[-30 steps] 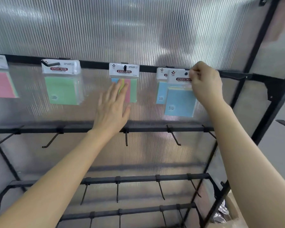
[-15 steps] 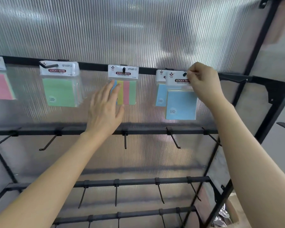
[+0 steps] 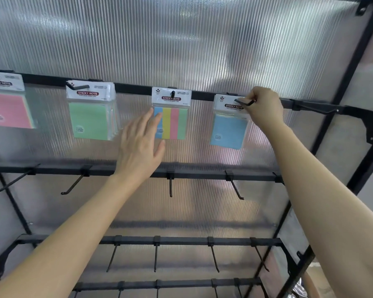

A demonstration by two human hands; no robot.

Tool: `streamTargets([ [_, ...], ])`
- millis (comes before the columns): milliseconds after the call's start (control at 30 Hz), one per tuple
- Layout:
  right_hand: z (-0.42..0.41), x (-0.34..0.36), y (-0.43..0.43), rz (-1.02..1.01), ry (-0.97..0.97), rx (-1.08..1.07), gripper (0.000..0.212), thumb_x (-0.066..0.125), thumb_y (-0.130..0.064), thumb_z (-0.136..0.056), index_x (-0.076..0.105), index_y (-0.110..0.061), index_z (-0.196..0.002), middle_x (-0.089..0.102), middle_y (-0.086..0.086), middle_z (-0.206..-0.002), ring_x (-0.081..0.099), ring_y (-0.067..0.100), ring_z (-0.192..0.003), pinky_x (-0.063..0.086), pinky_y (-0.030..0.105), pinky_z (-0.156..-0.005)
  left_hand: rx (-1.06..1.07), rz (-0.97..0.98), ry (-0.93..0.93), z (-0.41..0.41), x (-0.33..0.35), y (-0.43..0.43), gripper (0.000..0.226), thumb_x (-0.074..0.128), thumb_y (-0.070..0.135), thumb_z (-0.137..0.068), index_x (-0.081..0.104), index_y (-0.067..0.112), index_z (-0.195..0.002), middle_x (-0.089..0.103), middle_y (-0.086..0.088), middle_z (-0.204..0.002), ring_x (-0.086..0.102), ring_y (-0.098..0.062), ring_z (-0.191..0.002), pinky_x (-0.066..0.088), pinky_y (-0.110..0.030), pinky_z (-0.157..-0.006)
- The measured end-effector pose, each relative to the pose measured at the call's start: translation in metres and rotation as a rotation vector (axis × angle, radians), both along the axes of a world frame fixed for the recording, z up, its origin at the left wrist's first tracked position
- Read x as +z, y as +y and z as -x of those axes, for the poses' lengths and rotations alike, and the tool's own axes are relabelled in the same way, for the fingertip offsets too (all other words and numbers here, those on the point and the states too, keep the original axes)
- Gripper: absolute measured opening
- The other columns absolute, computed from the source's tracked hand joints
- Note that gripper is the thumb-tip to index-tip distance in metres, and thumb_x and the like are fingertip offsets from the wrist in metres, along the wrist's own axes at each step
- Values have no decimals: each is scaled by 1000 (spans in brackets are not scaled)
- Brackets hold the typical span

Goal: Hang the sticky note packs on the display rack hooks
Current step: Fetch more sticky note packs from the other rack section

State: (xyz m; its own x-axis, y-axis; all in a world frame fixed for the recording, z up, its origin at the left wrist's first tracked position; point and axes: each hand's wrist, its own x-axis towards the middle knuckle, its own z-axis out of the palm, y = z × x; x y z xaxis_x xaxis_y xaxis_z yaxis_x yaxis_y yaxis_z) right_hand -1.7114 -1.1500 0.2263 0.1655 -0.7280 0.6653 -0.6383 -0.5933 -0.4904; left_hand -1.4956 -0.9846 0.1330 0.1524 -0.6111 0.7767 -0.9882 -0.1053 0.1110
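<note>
Right hand grasps blue pack on its hook; left hand released by striped pack

The striped pack has a white header card with "STICKY NOTE" in white letters on a red band. A hook through the card covers the middle of the wording. Left of the striped pack, the green pack shows the same "STICKY NOTE" on a red band, fully readable. Farthest left of it, at the frame edge, the pink pack has a dark band where "STICKY NOTE" can only just be made out through blur. Right of the striped pack, the blue pack reads "STICKY NOTE" in white on a dark band. The cards' small logos and fine print, and the marks low on the pads, are too small to read.
</note>
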Motion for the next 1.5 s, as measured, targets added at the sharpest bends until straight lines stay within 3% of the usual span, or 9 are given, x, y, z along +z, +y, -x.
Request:
streamTargets([
  [133, -7, -3, -6, 12, 21, -113, 31, 63, -39, -85, 44, -19, -69, 55, 2, -83, 48, 20, -77, 30, 29, -63, 1, -14, 9, -2, -1, 0, 57, 53, 22, -90, 33, 7, -141, 31, -13, -148, 30, -31, -135, 20, -46, -110],
  [200, -10, -6, -6, 42, -7, -163, 28, 64, -40, -84, 51, -16, -85, 57, 4, -94, 50, 21, -84, 32, 30, -65, 1, -18, 13, -2, -2, 0, 57, 52, 22, -90, 33, 7, -141, 31, -13, -148, 30, -30, -135, 20, -47, -110],
  [267, -13, -13, -4, 96, -51, -206, 41, 67, -36, -82, 50, -12, -110, 54, 6, -112, 51, 23, -100, 37, 31, -70, 1, -26, 18, -1, -3, 2, 57, 51, 23, -91, 32, 8, -142, 30, -12, -149, 29, -30, -136, 19, -46, -111],
  [333, -16, -25, 4, 175, -65, -238, 58, 65, -27, -83, 38, -12, -132, 45, 9, -129, 45, 25, -116, 38, 33, -87, -7, -38, 29, 1, -5, 3, 56, 49, 24, -92, 31, 8, -142, 28, -11, -150, 26, -28, -137, 15, -44, -112],
  [433, -21, -57, 23, 208, -35, -222, 66, 56, -18, -86, 24, -10, -143, 28, 13, -147, 31, 28, -132, 29, 41, -104, -11, -59, 39, 4, -13, 7, 56, 49, 24, -92, 30, 9, -143, 26, -10, -151, 25, -27, -138, 12, -41, -112],
  [600, -35, -120, 68, 205, 90, -69, 67, 54, -11, -85, 24, -11, -145, 20, 18, -151, 25, 34, -137, 24, 45, -107, 4, -98, 65, 6, -35, 23, 56, 49, 23, -92, 30, 11, -143, 25, -10, -151, 25, -28, -137, 16, -45, -112],
  [933, -94, -205, 175, 117, 179, 213, 74, 56, -10, -83, 19, -15, -147, 26, 15, -150, 20, 32, -140, 12, 43, -113, 123, -225, 155, -16, -105, 108, 60, 48, 25, -92, 24, 13, -146, 18, -9, -154, 12, -24, -142, 2, -43, -113],
  [1300, -202, -257, 323, -3, 364, 503, 71, 54, -15, -86, 18, -16, -148, 21, 18, -152, 14, 35, -141, 12, 48, -113, 353, -275, 275, -92, -161, 289, 60, 52, 23, -91, 27, 12, -145, 20, -12, -153, 16, -27, -141, 5, -45, -113],
  [1500, -261, -273, 430, -37, 468, 646, 72, 52, -22, -88, 13, -19, -148, 13, 15, -154, 7, 33, -143, 2, 46, -114, 487, -320, 313, -132, -175, 409, 61, 55, 23, -88, 32, 11, -143, 25, -12, -151, 21, -29, -140, 11, -48, -112],
])
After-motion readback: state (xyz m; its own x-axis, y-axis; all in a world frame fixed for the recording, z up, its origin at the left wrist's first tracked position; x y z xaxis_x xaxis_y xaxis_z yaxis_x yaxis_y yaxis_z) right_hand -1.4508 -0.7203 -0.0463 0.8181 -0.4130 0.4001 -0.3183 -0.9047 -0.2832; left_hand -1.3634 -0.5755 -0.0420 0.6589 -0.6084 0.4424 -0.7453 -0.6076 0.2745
